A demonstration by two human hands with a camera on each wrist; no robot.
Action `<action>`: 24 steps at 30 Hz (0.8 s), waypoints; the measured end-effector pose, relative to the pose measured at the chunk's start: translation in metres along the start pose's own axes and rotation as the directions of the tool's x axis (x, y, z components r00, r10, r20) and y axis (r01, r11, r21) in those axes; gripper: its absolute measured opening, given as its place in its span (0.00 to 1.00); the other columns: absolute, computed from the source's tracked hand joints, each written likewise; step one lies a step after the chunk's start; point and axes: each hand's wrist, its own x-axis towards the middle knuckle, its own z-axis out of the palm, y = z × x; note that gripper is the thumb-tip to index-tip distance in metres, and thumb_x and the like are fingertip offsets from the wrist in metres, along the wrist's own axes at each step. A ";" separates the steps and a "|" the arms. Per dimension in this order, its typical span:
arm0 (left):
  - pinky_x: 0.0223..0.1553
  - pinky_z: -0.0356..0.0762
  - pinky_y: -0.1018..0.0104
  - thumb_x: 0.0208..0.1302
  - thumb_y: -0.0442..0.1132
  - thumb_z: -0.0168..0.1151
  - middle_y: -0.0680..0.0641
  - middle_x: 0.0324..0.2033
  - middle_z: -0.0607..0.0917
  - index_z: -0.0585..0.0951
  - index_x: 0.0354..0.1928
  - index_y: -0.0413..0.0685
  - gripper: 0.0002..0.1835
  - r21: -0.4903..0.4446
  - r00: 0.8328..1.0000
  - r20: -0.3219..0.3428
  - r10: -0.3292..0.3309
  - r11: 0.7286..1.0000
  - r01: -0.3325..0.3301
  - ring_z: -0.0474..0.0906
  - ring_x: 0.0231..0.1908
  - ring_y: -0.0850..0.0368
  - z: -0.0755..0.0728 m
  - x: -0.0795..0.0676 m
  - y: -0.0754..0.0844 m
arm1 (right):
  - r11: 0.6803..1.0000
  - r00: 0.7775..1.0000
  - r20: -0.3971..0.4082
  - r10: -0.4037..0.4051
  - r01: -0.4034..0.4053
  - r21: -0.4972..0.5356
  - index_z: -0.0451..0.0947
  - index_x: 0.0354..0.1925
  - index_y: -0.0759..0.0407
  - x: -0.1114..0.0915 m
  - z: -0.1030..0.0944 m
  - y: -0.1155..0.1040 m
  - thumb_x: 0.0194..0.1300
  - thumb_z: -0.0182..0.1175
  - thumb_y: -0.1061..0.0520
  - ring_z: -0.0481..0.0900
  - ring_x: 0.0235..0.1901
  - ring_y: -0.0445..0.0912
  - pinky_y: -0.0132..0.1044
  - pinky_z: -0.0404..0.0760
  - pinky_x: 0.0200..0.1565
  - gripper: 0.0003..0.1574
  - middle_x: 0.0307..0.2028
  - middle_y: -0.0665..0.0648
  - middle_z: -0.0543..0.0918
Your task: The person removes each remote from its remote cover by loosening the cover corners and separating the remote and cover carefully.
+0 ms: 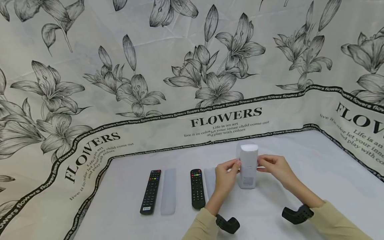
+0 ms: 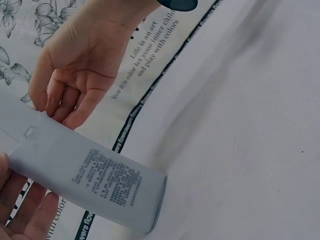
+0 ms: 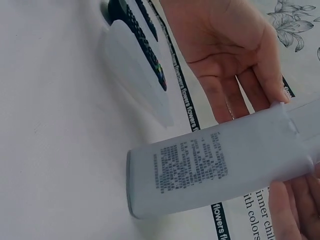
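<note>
Both hands hold a white remote control, upright with its back towards me, inside a pale translucent sleeve. My left hand pinches its left edge between thumb and fingers. On the opposite edge, the thumb and fingers of my right hand pinch the sleeve about level with the left. Small printed text shows through the sleeve's lower part in both wrist views. Above the sleeve's rim, the upper part of the remote sticks out. The remote's front is hidden.
A black remote lies at the left beside a translucent sleeve. Nearer my left hand is another black remote, with a second sleeve partly hidden by the left forearm. A flower-printed cloth stands behind the white table.
</note>
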 end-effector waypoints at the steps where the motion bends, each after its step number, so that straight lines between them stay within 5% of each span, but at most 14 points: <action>1: 0.34 0.82 0.75 0.64 0.34 0.61 0.41 0.37 0.88 0.86 0.41 0.36 0.10 0.002 1.000 -0.007 -0.003 1.000 0.003 0.84 0.35 0.62 0.000 0.001 0.000 | 1.000 1.000 0.002 0.015 -0.015 -0.007 0.71 0.55 0.80 0.000 0.001 -0.002 0.72 0.51 0.56 0.78 0.36 0.27 0.36 0.85 0.42 0.27 0.51 0.72 0.79; 9: 0.31 0.80 0.79 0.63 0.34 0.61 0.43 0.32 0.89 0.86 0.39 0.38 0.09 0.052 0.998 -0.066 -0.004 0.999 0.007 0.83 0.30 0.65 0.005 0.001 -0.001 | 0.998 1.000 0.004 0.001 -0.001 -0.068 0.71 0.54 0.80 0.001 0.005 -0.002 0.72 0.50 0.58 0.81 0.35 0.32 0.37 0.85 0.41 0.24 0.50 0.74 0.79; 14: 0.31 0.80 0.79 0.63 0.33 0.60 0.43 0.31 0.89 0.87 0.39 0.37 0.08 0.070 0.994 -0.094 0.051 0.997 -0.045 0.84 0.30 0.65 0.008 -0.005 -0.005 | 0.993 1.000 0.018 -0.003 0.005 -0.117 0.72 0.51 0.80 -0.002 0.007 0.005 0.72 0.50 0.59 0.83 0.37 0.41 0.37 0.85 0.38 0.22 0.46 0.74 0.80; 20: 0.30 0.79 0.81 0.63 0.31 0.59 0.42 0.33 0.89 0.86 0.39 0.35 0.09 0.127 0.986 -0.102 0.131 0.985 -0.117 0.85 0.31 0.63 0.011 -0.010 -0.008 | 0.994 1.000 0.000 -0.001 0.001 -0.110 0.73 0.50 0.79 -0.007 0.011 0.012 0.72 0.50 0.60 0.80 0.33 0.31 0.36 0.85 0.38 0.20 0.43 0.70 0.82; 24: 0.31 0.79 0.81 0.64 0.32 0.59 0.42 0.34 0.89 0.86 0.40 0.35 0.09 0.137 0.985 -0.116 0.125 0.985 -0.109 0.85 0.32 0.62 0.011 -0.011 -0.009 | 0.995 1.000 0.002 -0.015 0.015 -0.094 0.73 0.51 0.79 -0.008 0.012 0.011 0.72 0.50 0.58 0.79 0.33 0.28 0.36 0.85 0.38 0.22 0.45 0.71 0.82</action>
